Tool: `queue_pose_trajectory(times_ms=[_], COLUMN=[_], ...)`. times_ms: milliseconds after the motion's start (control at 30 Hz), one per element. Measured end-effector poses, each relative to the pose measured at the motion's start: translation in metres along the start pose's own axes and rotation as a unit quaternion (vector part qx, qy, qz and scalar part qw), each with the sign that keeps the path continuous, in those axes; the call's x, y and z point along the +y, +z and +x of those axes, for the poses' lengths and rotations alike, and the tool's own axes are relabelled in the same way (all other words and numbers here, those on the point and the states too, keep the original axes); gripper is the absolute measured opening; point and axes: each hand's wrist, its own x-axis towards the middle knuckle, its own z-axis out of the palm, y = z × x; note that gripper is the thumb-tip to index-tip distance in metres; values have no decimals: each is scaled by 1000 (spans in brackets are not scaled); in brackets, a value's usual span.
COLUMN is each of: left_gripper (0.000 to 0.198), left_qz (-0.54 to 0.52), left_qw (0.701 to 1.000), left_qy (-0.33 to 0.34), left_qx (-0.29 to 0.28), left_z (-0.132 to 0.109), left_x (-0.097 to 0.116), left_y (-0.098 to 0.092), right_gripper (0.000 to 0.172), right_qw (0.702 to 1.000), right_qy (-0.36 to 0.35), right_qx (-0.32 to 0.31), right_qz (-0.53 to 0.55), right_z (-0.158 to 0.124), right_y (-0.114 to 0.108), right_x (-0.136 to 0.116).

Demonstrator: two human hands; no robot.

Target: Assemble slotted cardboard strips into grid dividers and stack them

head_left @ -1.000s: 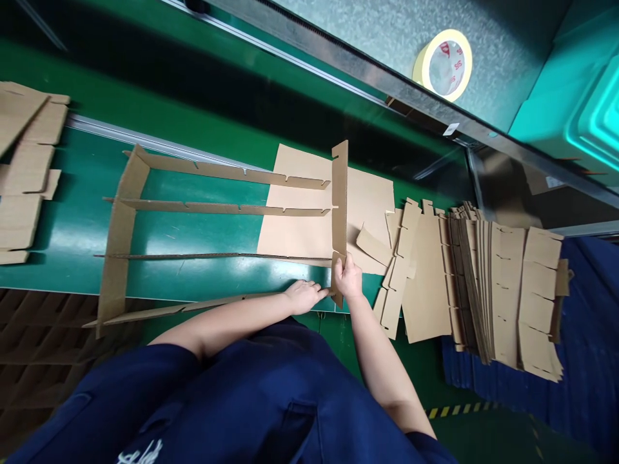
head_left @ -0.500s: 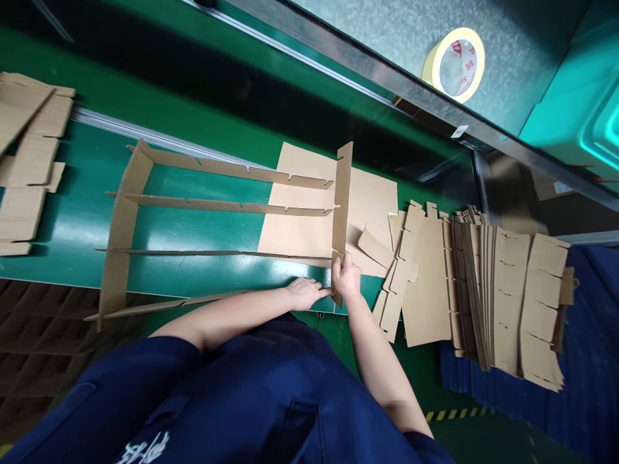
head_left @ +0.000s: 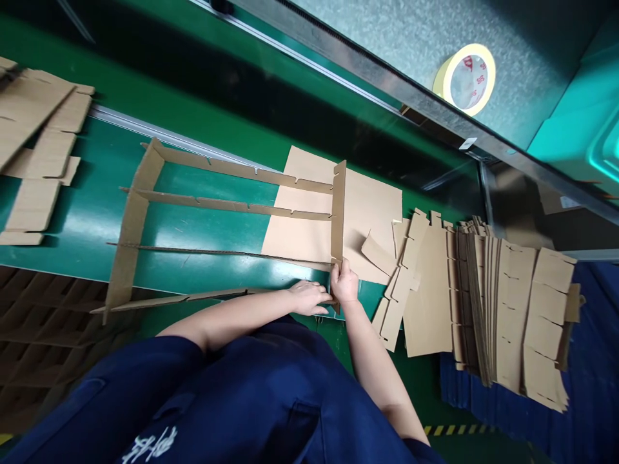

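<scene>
A cardboard divider frame stands on edge on the green tabletop. Several long notched divider strips (head_left: 222,205) run from the left cross strip (head_left: 126,248) to the right cross strip (head_left: 338,212). My right hand (head_left: 345,282) is closed around the near part of the right cross strip. Beside it, my left hand (head_left: 309,298) has its fingers at the right end of the nearest long strip (head_left: 193,298), where it meets the cross strip. My left forearm covers part of that strip, and the joint between the hands is partly hidden.
A flat cardboard sheet (head_left: 372,200) lies under the frame's right end. Notched strips (head_left: 512,309) are stacked at the right, and more cardboard pieces (head_left: 43,148) lie at the left. A tape roll (head_left: 467,78) sits on the metal shelf (head_left: 367,38) above.
The right cross strip has shifted slightly left against the long strips, and both hands went with it. My left fingers, earlier pointing at the joint, are now bent around it. The view has shifted slightly.
</scene>
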Motion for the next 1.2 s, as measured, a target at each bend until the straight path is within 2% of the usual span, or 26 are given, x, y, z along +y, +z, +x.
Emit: queue_pose_trajectory(times_ms=[133,200,233,300,400,833,1000,1200], left_gripper=[34,32,31,29,24,20,19,19], left_qz=[34,75,92,112,115,135,135,132], left_qw=[988,978,977,978,980,974,975,976], left_qy=[-7,-39,-62,-107,-136,-149,-144,-135], left_qx=[148,191,185,137,93,106,104,109], left_z=[1,8,13,22,31,32,34,32], left_x=[-11,-18,-22,-29,-35,-36,-37,-34], left_y=[-20,-32,-37,-44,-46,-37,-37,-39], right_gripper=[43,43,43,41,37,39,44,50], right_qw=[1000,1000,1000,999,997,982,980,972], right_qy=[-2,-1,0,3,2,8,33,54], right_qx=[3,2,-2,-21,-59,-142,-144,-185], right_qz=[0,-5,-11,-28,-54,-126,-135,-135], right_z=[1,2,2,2,0,-5,-6,-4], right_y=[-1,-2,-3,-6,-10,-20,-17,-22], right_x=[-1,-2,-2,-2,-1,-9,-15,-26])
